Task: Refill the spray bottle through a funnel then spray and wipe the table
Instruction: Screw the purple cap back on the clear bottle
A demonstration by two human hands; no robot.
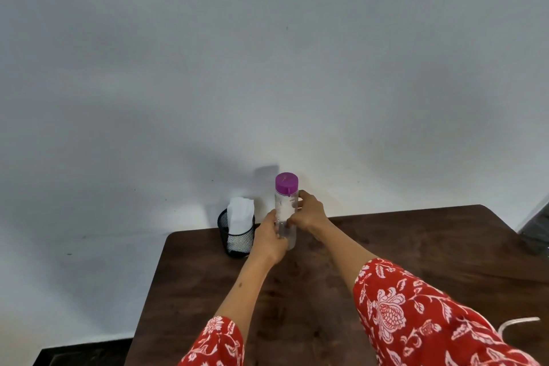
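Note:
A clear plastic bottle (285, 208) with a purple cap (286, 183) stands upright near the far edge of the dark wooden table (386, 261). My left hand (270, 239) wraps its lower part from the left. My right hand (312, 212) grips its middle from the right. Both hands are closed on it. Its base is partly hidden by my left hand. No funnel or spray bottle shows.
A black mesh cup (236, 236) holding white tissue (240, 212) stands just left of the bottle at the table's far left corner. A pale wall rises behind. A light cord (518, 322) lies at the table's right near edge.

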